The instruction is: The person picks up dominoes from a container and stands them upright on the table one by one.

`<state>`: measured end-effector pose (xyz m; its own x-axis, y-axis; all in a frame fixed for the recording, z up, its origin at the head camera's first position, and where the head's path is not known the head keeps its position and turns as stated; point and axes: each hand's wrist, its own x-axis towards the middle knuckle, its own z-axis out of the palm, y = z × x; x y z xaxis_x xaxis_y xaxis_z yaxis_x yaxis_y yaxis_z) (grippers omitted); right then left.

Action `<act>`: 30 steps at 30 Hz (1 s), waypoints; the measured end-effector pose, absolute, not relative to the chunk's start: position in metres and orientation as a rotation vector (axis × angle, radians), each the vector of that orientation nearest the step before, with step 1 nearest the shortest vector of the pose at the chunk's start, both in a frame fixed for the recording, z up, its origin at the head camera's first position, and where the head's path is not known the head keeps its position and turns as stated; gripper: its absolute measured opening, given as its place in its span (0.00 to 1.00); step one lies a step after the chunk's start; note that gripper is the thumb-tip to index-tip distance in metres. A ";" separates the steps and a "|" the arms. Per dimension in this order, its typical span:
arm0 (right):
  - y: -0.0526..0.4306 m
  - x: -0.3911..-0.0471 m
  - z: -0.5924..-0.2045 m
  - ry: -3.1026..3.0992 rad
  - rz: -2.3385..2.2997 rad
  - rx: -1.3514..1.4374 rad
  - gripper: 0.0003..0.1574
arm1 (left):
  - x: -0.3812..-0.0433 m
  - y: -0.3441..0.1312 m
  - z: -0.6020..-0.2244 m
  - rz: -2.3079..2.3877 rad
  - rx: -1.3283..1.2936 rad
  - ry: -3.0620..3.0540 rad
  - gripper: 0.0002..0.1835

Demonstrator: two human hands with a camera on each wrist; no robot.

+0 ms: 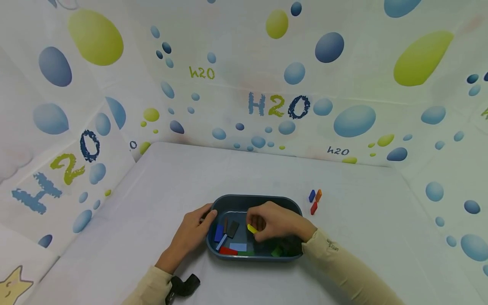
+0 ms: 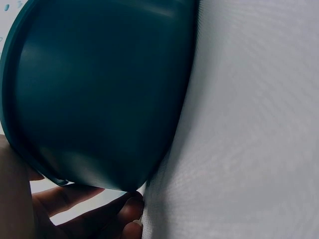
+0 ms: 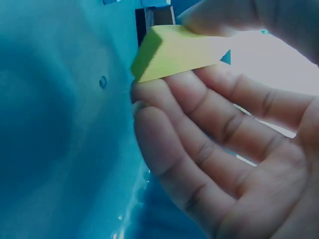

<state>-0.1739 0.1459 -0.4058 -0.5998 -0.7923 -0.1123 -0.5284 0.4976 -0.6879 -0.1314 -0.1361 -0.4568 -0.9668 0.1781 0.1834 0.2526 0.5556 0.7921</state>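
My right hand (image 1: 275, 221) is over the dark blue-green plastic tub (image 1: 259, 196). It pinches a yellow block (image 3: 182, 52) between thumb and fingertips. My left hand (image 1: 193, 228) grips the tub's left end, thumb at the rim and other fingers outside the wall. In the tub's left half lie a blue block (image 1: 219, 233), a dark block (image 1: 233, 229), a thin brown block (image 1: 225, 225), light blue blocks (image 1: 238, 246), a red block (image 1: 228, 251) and a flat green block (image 1: 245, 253). More green pieces (image 1: 277, 252) sit in shadow under the right wrist.
On the white cloth right of the tub stand a blue block (image 1: 312, 195), an orange block (image 1: 318, 195) and a red block (image 1: 314, 208). A black strap device (image 1: 184, 286) is on the left wrist. A printed curtain (image 1: 228, 84) encloses the back and sides.
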 end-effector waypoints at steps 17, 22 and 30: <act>0.158 -0.172 -0.393 2.418 -1.052 -1.128 0.16 | -0.132 -0.137 -0.457 -1.398 -0.386 -2.697 0.21; 0.162 -0.171 -0.391 2.411 -1.117 -1.133 0.17 | -0.132 -0.137 -0.459 -1.393 -0.386 -2.699 0.22; 0.169 -0.172 -0.389 2.413 -1.207 -1.190 0.18 | -0.133 -0.137 -0.460 -1.389 -0.381 -2.707 0.22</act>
